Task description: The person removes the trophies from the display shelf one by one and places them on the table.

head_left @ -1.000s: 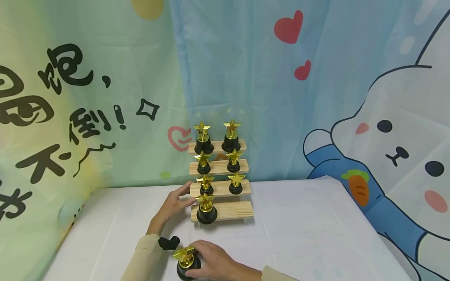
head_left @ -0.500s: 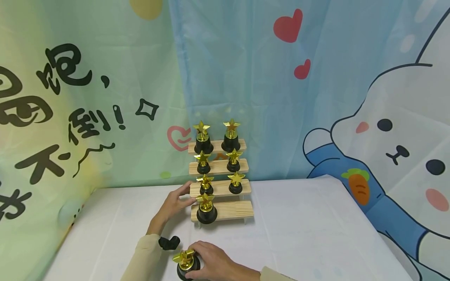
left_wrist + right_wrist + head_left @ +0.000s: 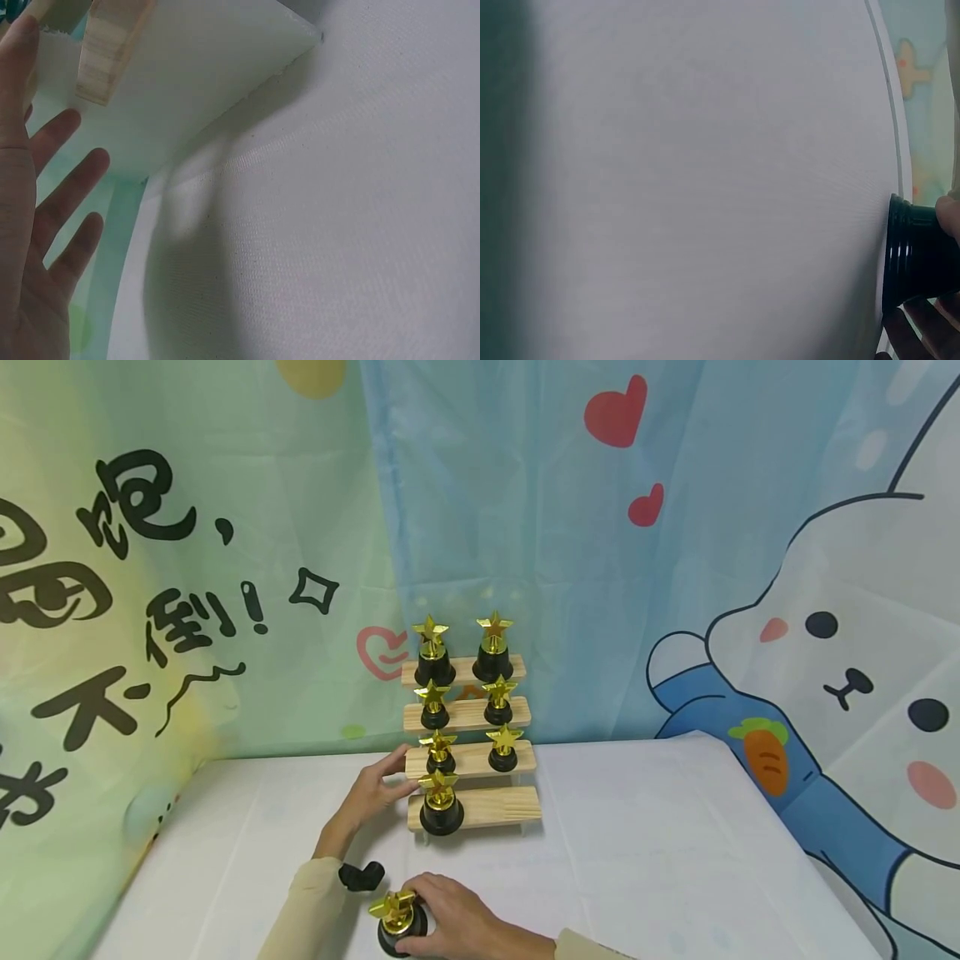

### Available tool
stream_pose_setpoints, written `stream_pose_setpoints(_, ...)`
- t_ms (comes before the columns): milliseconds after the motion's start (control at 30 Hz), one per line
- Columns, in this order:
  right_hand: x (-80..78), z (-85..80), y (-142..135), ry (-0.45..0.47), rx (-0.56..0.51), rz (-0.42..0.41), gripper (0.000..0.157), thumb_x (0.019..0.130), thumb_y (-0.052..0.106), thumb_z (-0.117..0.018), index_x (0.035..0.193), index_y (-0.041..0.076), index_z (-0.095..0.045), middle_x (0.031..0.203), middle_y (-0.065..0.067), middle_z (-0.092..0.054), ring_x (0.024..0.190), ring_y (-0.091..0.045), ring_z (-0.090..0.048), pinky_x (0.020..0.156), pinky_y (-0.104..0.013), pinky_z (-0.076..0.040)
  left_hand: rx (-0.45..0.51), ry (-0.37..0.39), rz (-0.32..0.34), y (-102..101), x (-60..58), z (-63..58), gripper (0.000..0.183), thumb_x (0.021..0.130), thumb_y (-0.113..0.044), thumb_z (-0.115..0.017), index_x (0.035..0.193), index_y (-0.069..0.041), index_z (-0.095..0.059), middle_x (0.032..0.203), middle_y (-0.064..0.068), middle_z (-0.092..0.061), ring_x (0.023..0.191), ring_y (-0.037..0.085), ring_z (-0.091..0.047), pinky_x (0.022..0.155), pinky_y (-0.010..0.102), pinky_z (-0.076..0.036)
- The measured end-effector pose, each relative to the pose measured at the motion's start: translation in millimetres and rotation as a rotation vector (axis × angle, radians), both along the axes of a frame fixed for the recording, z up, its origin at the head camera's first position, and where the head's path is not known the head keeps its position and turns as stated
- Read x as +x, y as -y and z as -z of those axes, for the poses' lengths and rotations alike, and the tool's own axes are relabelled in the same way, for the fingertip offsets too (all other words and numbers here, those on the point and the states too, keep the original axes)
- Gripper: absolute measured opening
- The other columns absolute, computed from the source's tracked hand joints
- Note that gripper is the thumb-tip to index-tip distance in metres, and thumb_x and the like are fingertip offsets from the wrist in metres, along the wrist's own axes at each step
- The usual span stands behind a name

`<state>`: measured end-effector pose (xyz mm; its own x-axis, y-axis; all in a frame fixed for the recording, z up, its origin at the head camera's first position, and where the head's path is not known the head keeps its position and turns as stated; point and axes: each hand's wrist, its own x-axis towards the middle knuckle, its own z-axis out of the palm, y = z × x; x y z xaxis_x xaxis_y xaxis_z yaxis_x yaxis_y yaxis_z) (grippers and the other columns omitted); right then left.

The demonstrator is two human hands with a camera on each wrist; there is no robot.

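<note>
Near the table's front edge my right hand (image 3: 457, 914) grips a small trophy (image 3: 392, 907) by its black base, with the gold star tilted toward the left. In the right wrist view the black base (image 3: 919, 251) sits against the white cloth, thumb and fingers around it. My left hand (image 3: 378, 789) is at the left end of a stepped wooden display stand (image 3: 498, 808). Its fingers (image 3: 71, 187) are spread and fairly straight beside the stand's end in the left wrist view; contact there is partly hidden. One trophy (image 3: 441, 806) stands on the left of the lowest step.
Pairs of star trophies stand on the three upper steps, such as the top right trophy (image 3: 493, 652). A black object (image 3: 362, 877) is on or beside the left sleeve's cuff. A white cloth (image 3: 660, 852) covers the table, with a printed curtain (image 3: 525, 527) behind.
</note>
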<state>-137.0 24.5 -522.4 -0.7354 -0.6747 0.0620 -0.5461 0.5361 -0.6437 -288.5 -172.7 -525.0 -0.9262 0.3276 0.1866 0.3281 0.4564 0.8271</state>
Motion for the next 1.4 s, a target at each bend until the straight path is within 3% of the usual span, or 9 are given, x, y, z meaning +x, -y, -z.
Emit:
stream_pose_setpoints(267,1.2,0.6,-7,0.070,-0.043,-0.010,0.055,0.083,0.050,-0.071,0.125,0.018,-0.053,0.116,0.011,-0.059,0.105,0.003,-0.055,0.088,-0.021,-0.050,0.024,-0.015,0.007,-1,1.8,-1.9,0.071,0.086,-0.019,-0.074,0.147,-0.006,-0.041,0.127,0.019,-0.064,0.119,0.036,-0.061,0.105,0.056,-0.042)
stream_pose_setpoints(433,3.9,1.9,-14,0.051,-0.116,0.016,0.048,0.089,0.046,-0.067,0.123,0.014,-0.054,0.114,0.005,-0.062,0.103,-0.002,-0.059,0.087,-0.021,-0.051,0.032,-0.028,0.013,-1,1.1,0.4,0.070,0.086,-0.018,-0.074,0.147,-0.006,-0.042,0.127,0.020,-0.064,0.119,0.037,-0.061,0.103,0.056,-0.043)
stream_pose_setpoints(600,5.0,2.0,-21,-0.032,-0.287,0.063,0.033,0.094,0.034,-0.063,0.114,0.009,-0.059,0.106,-0.002,-0.066,0.096,-0.009,-0.064,0.083,-0.025,-0.054,0.022,-0.032,0.005,0,0.8,1.8,0.070,0.086,-0.018,-0.074,0.146,-0.004,-0.042,0.126,0.018,-0.065,0.118,0.036,-0.062,0.103,0.055,-0.044)
stream_pose_setpoints(833,-7.5,-1.7,-28,-0.284,-0.466,0.143,0.011,0.095,0.021,-0.063,0.096,0.010,-0.063,0.089,0.003,-0.067,0.082,-0.005,-0.064,0.072,-0.027,-0.056,0.017,-0.060,0.012,0,-0.3,3.7,0.070,0.086,-0.019,-0.074,0.146,-0.004,-0.042,0.126,0.019,-0.065,0.116,0.037,-0.062,0.101,0.055,-0.045)
stream_pose_setpoints(1067,-21.9,-18.3,-34,-0.275,-0.531,0.319,0.002,0.093,0.011,-0.064,0.091,0.011,-0.066,0.085,0.002,-0.069,0.077,-0.004,-0.063,0.069,-0.027,-0.056,0.028,-0.025,0.013,-1,3.1,-3.7,0.070,0.086,-0.018,-0.074,0.146,-0.003,-0.041,0.127,0.020,-0.064,0.119,0.038,-0.061,0.103,0.057,-0.043)
stream_pose_setpoints(1267,-40.4,-14.9,-40,-0.346,-0.561,0.400,0.007,0.088,0.008,-0.069,0.093,0.012,-0.064,0.090,0.001,-0.064,0.083,-0.006,-0.062,0.074,-0.027,-0.056,0.011,-0.046,0.016,-3,3.8,-3.9,0.069,0.087,-0.013,-0.072,0.146,0.001,-0.039,0.128,0.024,-0.063,0.119,0.040,-0.060,0.103,0.058,-0.042)
stream_pose_setpoints(1400,-47.3,-12.0,-41,-0.417,-0.548,0.459,0.018,0.084,0.010,-0.073,0.097,0.005,-0.063,0.099,-0.002,-0.062,0.090,-0.013,-0.061,0.077,-0.030,-0.055,0.020,-0.047,0.017,0,-0.5,2.8,0.070,0.086,-0.017,-0.074,0.145,0.000,-0.041,0.127,0.021,-0.064,0.118,0.038,-0.061,0.103,0.056,-0.043)
